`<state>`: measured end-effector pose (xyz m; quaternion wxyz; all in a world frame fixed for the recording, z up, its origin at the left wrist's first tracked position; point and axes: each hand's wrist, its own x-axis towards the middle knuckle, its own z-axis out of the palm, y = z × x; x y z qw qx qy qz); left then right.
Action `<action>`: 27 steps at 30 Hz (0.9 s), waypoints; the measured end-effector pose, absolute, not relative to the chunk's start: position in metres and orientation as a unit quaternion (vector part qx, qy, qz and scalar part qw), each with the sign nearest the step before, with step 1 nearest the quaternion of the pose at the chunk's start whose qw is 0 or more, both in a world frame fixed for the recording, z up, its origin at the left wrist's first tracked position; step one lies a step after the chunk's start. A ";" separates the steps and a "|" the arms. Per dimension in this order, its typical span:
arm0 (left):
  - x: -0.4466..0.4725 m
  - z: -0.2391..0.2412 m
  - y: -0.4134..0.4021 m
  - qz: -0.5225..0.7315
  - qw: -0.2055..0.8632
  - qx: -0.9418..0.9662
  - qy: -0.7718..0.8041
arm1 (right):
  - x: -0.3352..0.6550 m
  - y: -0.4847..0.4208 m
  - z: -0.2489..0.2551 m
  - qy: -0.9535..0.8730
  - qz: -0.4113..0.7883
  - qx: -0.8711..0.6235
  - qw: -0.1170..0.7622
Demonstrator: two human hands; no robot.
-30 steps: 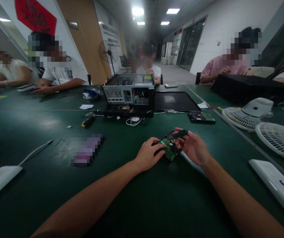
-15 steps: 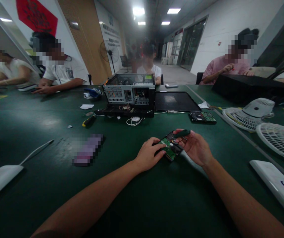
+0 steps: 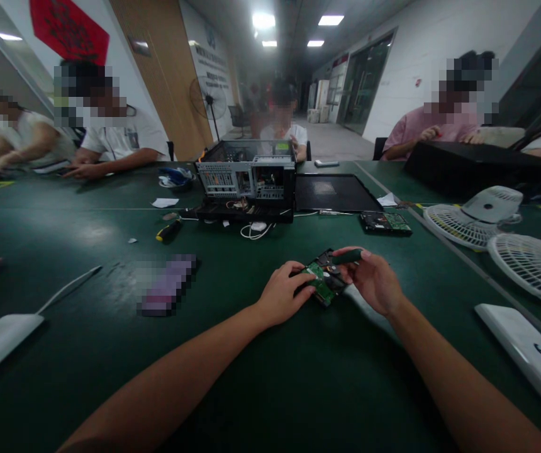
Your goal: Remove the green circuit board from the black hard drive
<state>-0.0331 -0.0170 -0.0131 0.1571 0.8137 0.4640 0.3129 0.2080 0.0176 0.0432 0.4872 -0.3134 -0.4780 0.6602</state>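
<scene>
A hard drive (image 3: 323, 286) with a green circuit board facing up is in front of me, tilted on the green table. My left hand (image 3: 285, 292) grips its left side, with fingers over the board's edge. My right hand (image 3: 375, 282) is at the drive's far right side, its fingers closed around a screwdriver (image 3: 347, 256) with a dark green handle. The screwdriver lies nearly level above the drive; its tip is hidden by the fingers. Another hard drive (image 3: 386, 223) rests farther back on the right, touched by neither hand.
An opened computer case (image 3: 246, 179) stands ahead, beside its black side panel (image 3: 336, 192). A yellow-and-black screwdriver (image 3: 169, 231) and a phone (image 3: 170, 284) lie left. White fan parts (image 3: 468, 220) and a white casing (image 3: 528, 352) are right. Several people sit around the table.
My right hand has shifted slightly at the drive, its fingers moving a little around the screwdriver. My left hand stays put. Another person's hand has come into view at the far left edge.
</scene>
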 end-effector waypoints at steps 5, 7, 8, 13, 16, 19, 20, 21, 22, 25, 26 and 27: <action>-0.034 -0.011 -0.018 0.307 0.162 0.814 0.466 | 0.208 0.017 0.042 -0.500 0.644 -0.305 0.491; -0.034 -0.010 -0.018 0.306 0.163 0.813 0.467 | 0.207 0.017 0.042 -0.512 0.635 -0.308 0.490; -0.033 -0.010 -0.018 0.307 0.164 0.813 0.467 | 0.207 0.017 0.042 -0.519 0.628 -0.311 0.490; -0.033 -0.010 -0.018 0.312 0.165 0.811 0.467 | 0.203 0.016 0.040 -0.534 0.614 -0.322 0.484; -0.033 -0.010 -0.018 0.313 0.166 0.811 0.465 | 0.201 0.015 0.038 -0.529 0.620 -0.316 0.485; -0.033 -0.010 -0.018 0.311 0.167 0.812 0.466 | 0.201 0.015 0.038 -0.518 0.629 -0.307 0.492; -0.033 -0.010 -0.018 0.311 0.167 0.811 0.466 | 0.201 0.015 0.038 -0.512 0.632 -0.307 0.494; -0.033 -0.010 -0.018 0.310 0.167 0.811 0.467 | 0.201 0.015 0.038 -0.508 0.635 -0.307 0.495; -0.033 -0.011 -0.018 0.310 0.166 0.811 0.468 | 0.201 0.015 0.039 -0.503 0.637 -0.309 0.495; -0.033 -0.012 -0.018 0.310 0.165 0.811 0.469 | 0.202 0.015 0.040 -0.502 0.638 -0.313 0.494; -0.033 -0.013 -0.018 0.311 0.163 0.811 0.468 | 0.202 0.015 0.041 -0.505 0.636 -0.313 0.493; -0.033 -0.013 -0.017 0.314 0.160 0.811 0.467 | 0.202 0.015 0.041 -0.508 0.635 -0.313 0.491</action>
